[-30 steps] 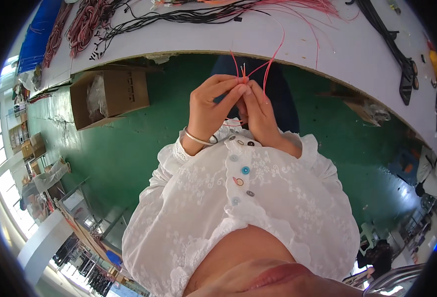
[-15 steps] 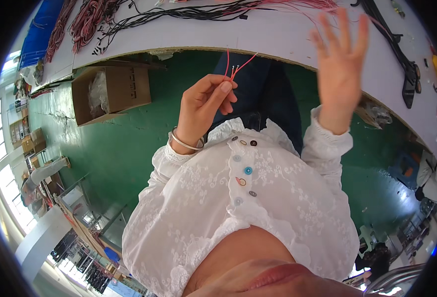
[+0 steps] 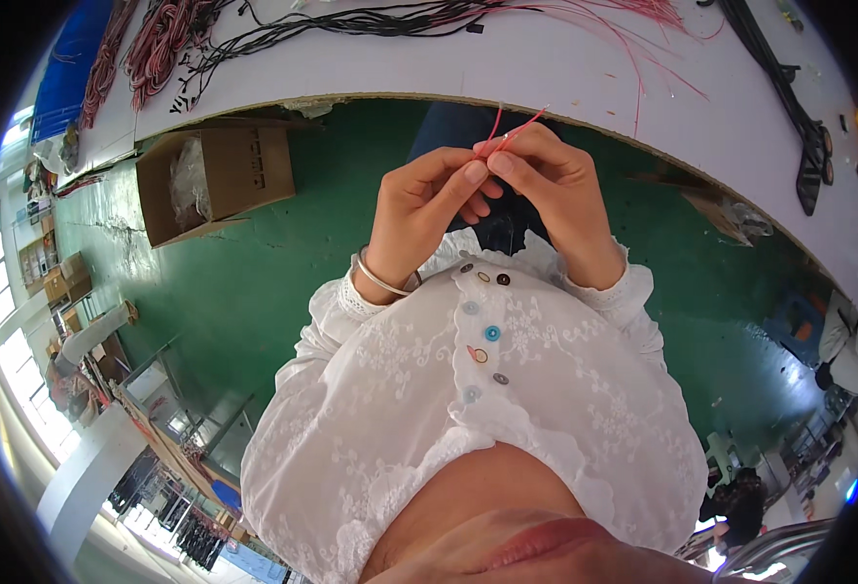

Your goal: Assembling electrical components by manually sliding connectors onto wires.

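Between my two hands are several thin red wires [image 3: 496, 129], their ends sticking up past my fingertips. My left hand [image 3: 432, 192] pinches them between thumb and forefinger, the other fingers curled beneath. Closed against it from the right, my right hand [image 3: 558, 192] presses thumb and forefinger on the same wires. The thumbs nearly meet. Both hands are held in front of my body, just short of the white table [image 3: 332, 70]. My fingers hide the lower parts of the wires.
Across the table lies a long bundle of black cables [image 3: 351, 31], with loose red wires [image 3: 633, 58] fanning out at its right. Bundled red and black wires [image 3: 161, 49] lie at the left, black scissors [image 3: 813, 170] at the right. Under the table stands a cardboard box [image 3: 244, 175].
My right hand has come down from above the table's right part, fingers spread before, and now pinches the wires beside my left hand. My left hand has shifted slightly right.
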Demonstrator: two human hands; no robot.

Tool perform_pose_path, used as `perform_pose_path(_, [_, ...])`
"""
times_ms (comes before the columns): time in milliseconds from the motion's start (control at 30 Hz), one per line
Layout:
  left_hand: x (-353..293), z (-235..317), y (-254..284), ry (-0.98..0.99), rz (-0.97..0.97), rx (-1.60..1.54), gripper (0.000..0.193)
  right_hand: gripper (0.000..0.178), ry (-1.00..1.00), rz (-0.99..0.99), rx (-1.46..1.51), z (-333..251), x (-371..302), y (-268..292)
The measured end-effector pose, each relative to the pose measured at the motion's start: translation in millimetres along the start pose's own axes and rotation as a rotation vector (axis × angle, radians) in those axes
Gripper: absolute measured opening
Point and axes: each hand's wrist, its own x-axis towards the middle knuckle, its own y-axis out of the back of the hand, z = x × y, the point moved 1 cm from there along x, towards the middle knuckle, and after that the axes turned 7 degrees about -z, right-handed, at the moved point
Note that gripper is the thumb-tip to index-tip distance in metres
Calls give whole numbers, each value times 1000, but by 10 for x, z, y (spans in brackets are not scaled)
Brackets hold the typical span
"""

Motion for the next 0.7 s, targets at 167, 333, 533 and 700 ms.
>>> perform_pose_path(167, [23,-13,-24,-32,16,-42,22,13,18,93,-40,-116,27,-6])
perform_pose_path(333, [39,-70,-33,-51,63,19,21,15,-51,220,-59,-141,35,62])
perform_pose_path(533, [33,-49,-17,-45,30,137,21,17,-51,235,-4,-177,52,50])
perform_pose_path(700, [37,-49,5,-54,4,246,23,15,-81,187,-39,-154,50,58])
